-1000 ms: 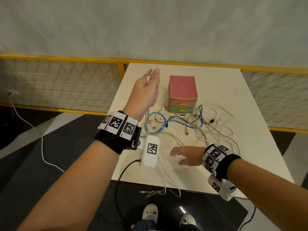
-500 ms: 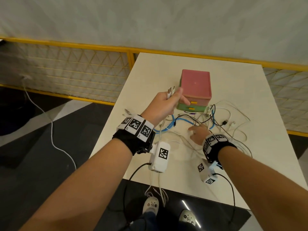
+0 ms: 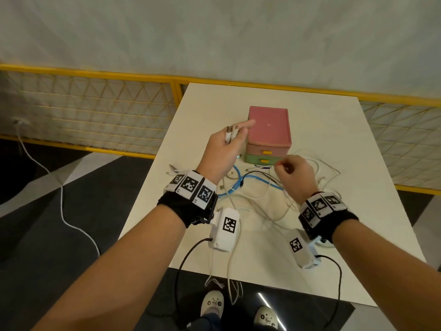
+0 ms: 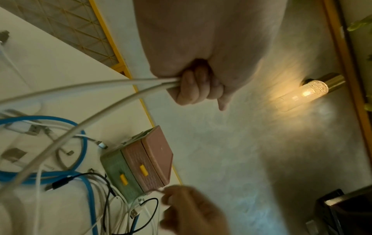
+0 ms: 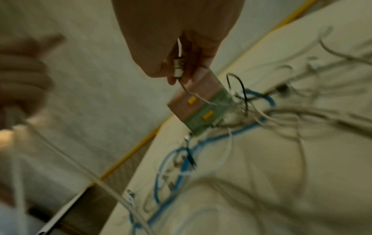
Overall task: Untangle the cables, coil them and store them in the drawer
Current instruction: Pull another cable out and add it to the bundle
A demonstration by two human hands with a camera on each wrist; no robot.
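My left hand (image 3: 232,139) is raised left of the drawer box and grips a doubled white cable (image 4: 112,89); both of its plug ends (image 3: 231,133) stick up past the fingers, and its strands hang down over the table's front edge. My right hand (image 3: 290,167) hovers in front of the box and pinches the plug end of a thin white cable (image 5: 178,66) lifted from the tangle. The small box has a pink top (image 3: 268,126), a pink drawer and a green drawer (image 3: 261,160), both closed, with yellow handles. Blue (image 3: 235,185), black and white cables lie tangled before it.
The white table (image 3: 358,182) stands against a yellow-framed mesh fence (image 3: 95,108) and a grey wall. A white cord trails across the dark floor at left. My shoes (image 3: 212,304) show below the table's front edge. A lit wall lamp (image 4: 306,93) appears in the left wrist view.
My left hand has come down toward the drawer box with the white cable's ends. My right hand moved from the front of the table into the tangle and lifted a thin white cable's end.
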